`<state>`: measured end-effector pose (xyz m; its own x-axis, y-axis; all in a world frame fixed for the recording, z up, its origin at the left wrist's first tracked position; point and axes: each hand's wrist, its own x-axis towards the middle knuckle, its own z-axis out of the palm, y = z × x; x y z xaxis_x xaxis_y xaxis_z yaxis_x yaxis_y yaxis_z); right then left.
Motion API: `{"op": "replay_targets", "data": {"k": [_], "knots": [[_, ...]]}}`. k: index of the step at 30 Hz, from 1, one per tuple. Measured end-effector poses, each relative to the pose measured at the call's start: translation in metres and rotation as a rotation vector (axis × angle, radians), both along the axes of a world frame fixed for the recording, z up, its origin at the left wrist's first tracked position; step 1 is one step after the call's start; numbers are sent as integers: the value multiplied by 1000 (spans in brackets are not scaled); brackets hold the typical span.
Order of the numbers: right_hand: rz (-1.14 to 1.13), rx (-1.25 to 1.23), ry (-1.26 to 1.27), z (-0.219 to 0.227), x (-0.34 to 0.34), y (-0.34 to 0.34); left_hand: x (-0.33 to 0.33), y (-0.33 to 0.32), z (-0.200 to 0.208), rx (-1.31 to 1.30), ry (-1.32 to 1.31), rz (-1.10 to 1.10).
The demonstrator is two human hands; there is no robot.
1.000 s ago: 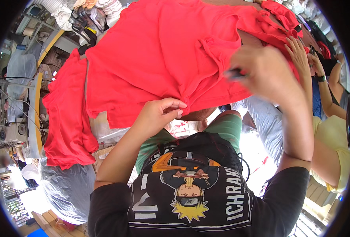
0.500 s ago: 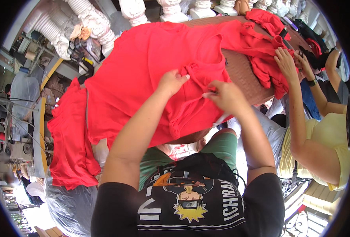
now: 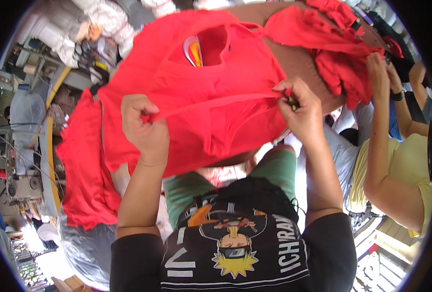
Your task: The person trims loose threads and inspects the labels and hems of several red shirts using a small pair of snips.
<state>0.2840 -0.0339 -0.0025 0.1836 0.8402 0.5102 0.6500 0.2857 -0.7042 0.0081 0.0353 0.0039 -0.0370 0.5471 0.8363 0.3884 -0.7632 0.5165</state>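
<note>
A red garment (image 3: 187, 87) lies spread over the brown table, its neckline opening turned toward the far side. Through that opening shows a rounded white, orange and yellow patch (image 3: 193, 51). My left hand (image 3: 145, 127) is closed, pinching one end of a red edge of the garment. At the other end, my right hand (image 3: 301, 108) pinches the same edge between thumb and fingers. The edge runs taut, slightly raised, between both hands. A small dark object (image 3: 290, 100) sits in the right palm, mostly hidden by the fingers, so its kind is unclear.
More red cloth (image 3: 87, 170) hangs off the table's left end. Another red pile (image 3: 333, 63) lies at right, where a co-worker's hands (image 3: 379, 73) handle it. White balusters (image 3: 106, 22) line the far side. A sewing machine (image 3: 23, 187) stands at far left.
My left hand has moved left and my right hand slightly right and up, stretching the edge between them. The neckline has opened wider, showing the patch. The co-worker's hands shifted right.
</note>
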Motion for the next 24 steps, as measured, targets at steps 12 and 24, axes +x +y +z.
{"op": "replay_targets", "data": {"k": [12, 24], "knots": [[203, -311, -219, 10, 7, -14, -30, -63, -58, -214, 392, -124], [448, -451, -189, 6, -10, -8, -68, -63, 167, -371, 664, -1659]]}}
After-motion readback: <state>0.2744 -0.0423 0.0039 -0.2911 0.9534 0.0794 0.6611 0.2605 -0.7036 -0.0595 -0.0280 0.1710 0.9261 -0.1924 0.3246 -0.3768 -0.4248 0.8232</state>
